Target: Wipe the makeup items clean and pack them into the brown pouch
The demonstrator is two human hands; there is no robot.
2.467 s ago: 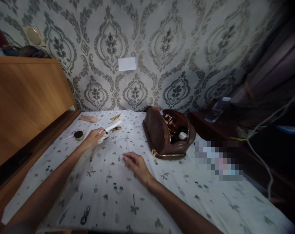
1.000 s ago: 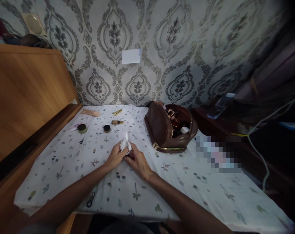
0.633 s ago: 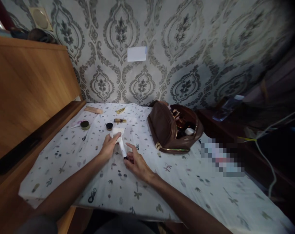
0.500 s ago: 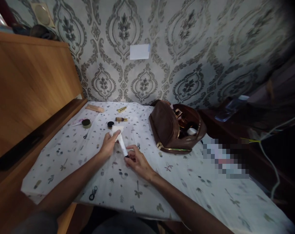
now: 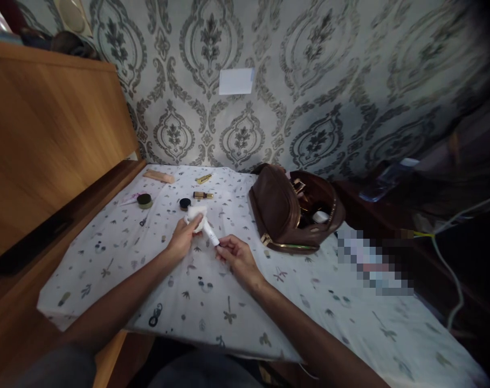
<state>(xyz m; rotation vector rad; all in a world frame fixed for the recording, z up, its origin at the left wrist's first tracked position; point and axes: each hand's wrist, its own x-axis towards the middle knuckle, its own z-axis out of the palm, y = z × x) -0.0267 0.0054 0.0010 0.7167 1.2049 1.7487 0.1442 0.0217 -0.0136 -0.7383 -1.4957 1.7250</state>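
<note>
My left hand [image 5: 183, 235] is closed on a crumpled white wipe [image 5: 197, 212], which is wrapped about the upper part of a slim white tube [image 5: 211, 235]. At the tube's lower, dark-capped end, the fingers of my right hand [image 5: 237, 257] pinch it. The tube is held tilted above the patterned white cloth, its top hidden in the wipe. Just beyond my left hand stands a small jar with a black lid [image 5: 185, 203]. A small dark bottle with a gold cap [image 5: 203, 195] lies behind the wipe.
On the right sits an open brown leather bag [image 5: 283, 215] with cosmetics inside. A green-lidded jar [image 5: 145, 201], a peach tube [image 5: 159, 176] and a gold tube [image 5: 204, 179] lie toward the back left. A wooden cabinet [image 5: 62, 118] borders the left side.
My right hand has moved up and closer to my left hand, and the tube now slants more, with less of it showing below the wipe. The view has shifted slightly.
</note>
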